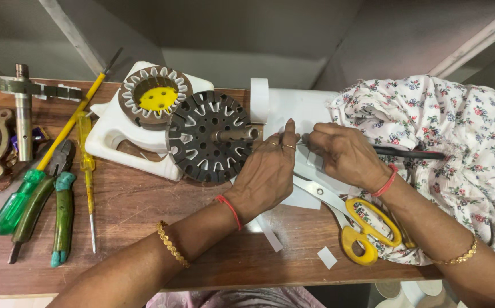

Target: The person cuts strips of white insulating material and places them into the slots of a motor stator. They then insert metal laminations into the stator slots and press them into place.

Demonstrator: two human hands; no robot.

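Both hands meet over a white paper sheet (302, 111) at the middle of the surface (133, 211), and they hide most of what lies between them. The left hand (267, 171) lies palm down on the sheet, its grip flat and apart, fingers stretched toward the back; whether the fingertips pinch anything cannot be told. The right hand (344, 154) has its grip clamped on a thin dark tool (407, 153), whose tip is covered by the fingers, so its kind is hard to make out. The tool's long axis runs nearly level, left to right, the free end lying on a flowered cloth (459, 131) at the right. The sheet's front edge is hidden under the left hand. Just left of that hand lies a dark slotted stator (202, 142), its shaft (236, 134) pointing right toward the fingers. Yellow-handled scissors (361, 228) lie below the right wrist, blades partly under the hands, pointing up-left. The surface is brown wood; a screwdriver (47, 159) and pliers (62, 211) lie at its left, and a metal part at the far left is cut off. Behind are plain grey walls.
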